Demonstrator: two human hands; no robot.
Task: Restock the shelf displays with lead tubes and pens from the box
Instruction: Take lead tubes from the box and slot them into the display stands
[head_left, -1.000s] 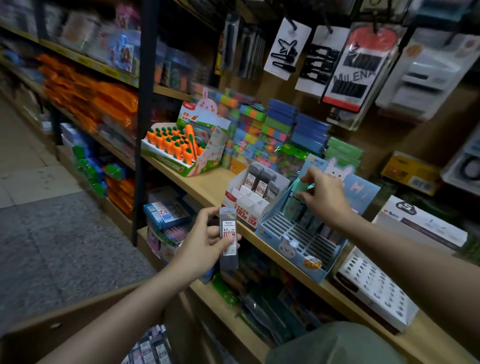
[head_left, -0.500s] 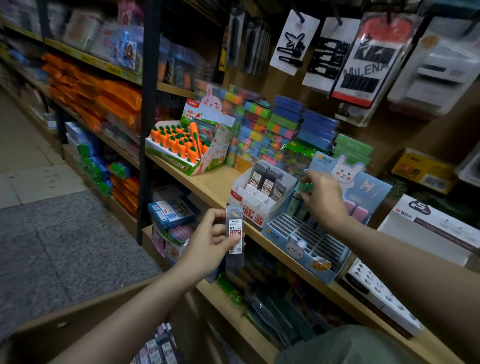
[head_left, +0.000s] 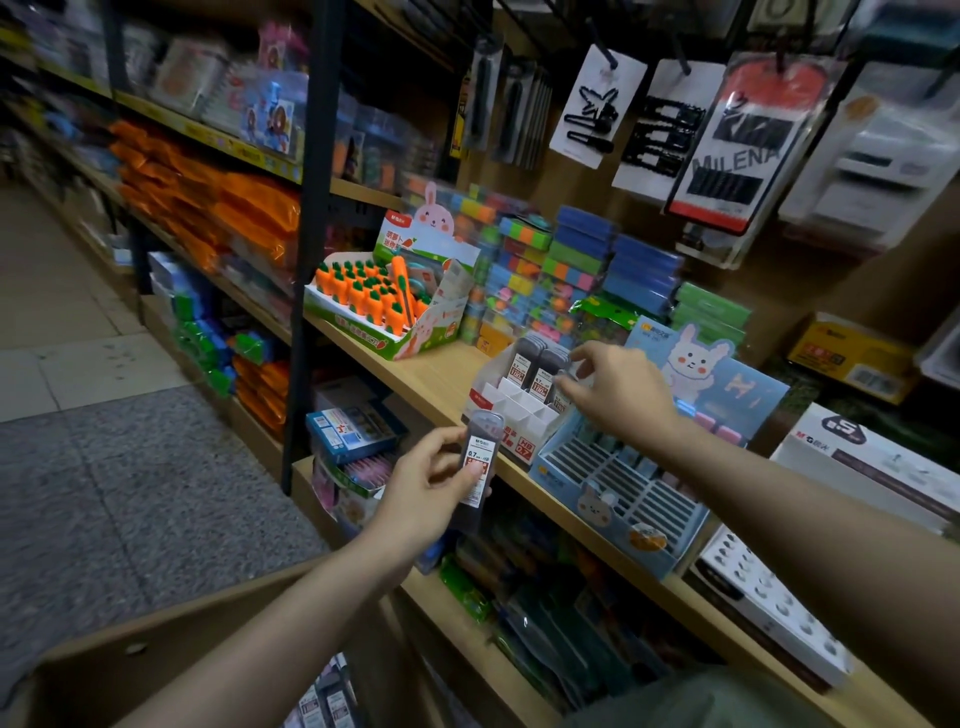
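Note:
My left hand (head_left: 421, 493) grips a small stack of dark lead tubes (head_left: 479, 457) with white 0.7 labels, held upright just in front of the wooden shelf's edge (head_left: 431, 374). A white tiered lead display (head_left: 498, 400) stands on the shelf with tubes (head_left: 530, 366) in its back rows and bare front slots. My right hand (head_left: 623, 389) reaches over that display's right side, thumb and fingers pinched on the rightmost tube (head_left: 562, 397). The cardboard box (head_left: 156, 649) sits low in front of me, with more tubes (head_left: 322, 701) inside.
A blue bunny display (head_left: 613, 483) with slotted rows stands right of the white one. A carrot-pen display (head_left: 374, 296) sits to the left, with stacked colourful boxes (head_left: 561, 270) behind. A black shelf post (head_left: 306, 260) rises on the left. White boxes (head_left: 857, 467) lie at the right.
My right hand has moved left from the back of the blue bunny display to the white lead display. My left hand has lifted the tube stack slightly closer to the shelf.

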